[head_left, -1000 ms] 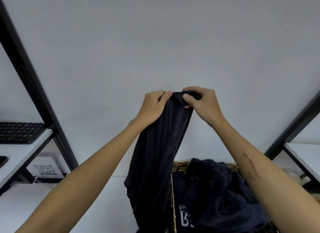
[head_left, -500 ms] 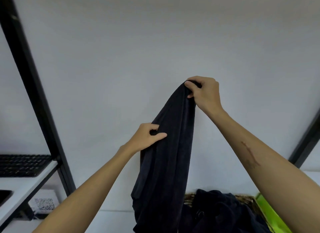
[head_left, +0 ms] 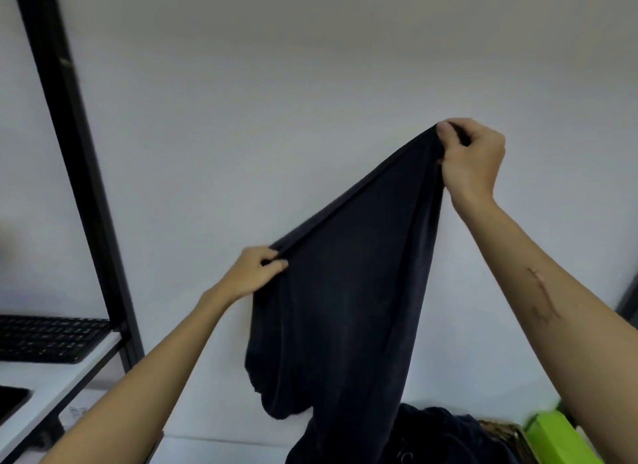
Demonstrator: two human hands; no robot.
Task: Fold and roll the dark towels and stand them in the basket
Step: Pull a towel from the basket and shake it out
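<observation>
Head view: right hand (head_left: 473,159) pinches the dark towel (head_left: 345,308) by its top edge, held high; left hand (head_left: 255,277) grips the same edge lower down. The towel's bottom runs out of frame. Behind it, a heap of dark cloth (head_left: 445,436) hides most of the basket (head_left: 507,432), only a woven rim showing.

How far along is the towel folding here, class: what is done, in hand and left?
Done: nothing shows folded or rolled. In hand: the right hand holds one dark towel up high, the left hand pinches its edge lower down. Left: folding, rolling, standing it in the basket, where more dark cloth lies loose.
</observation>
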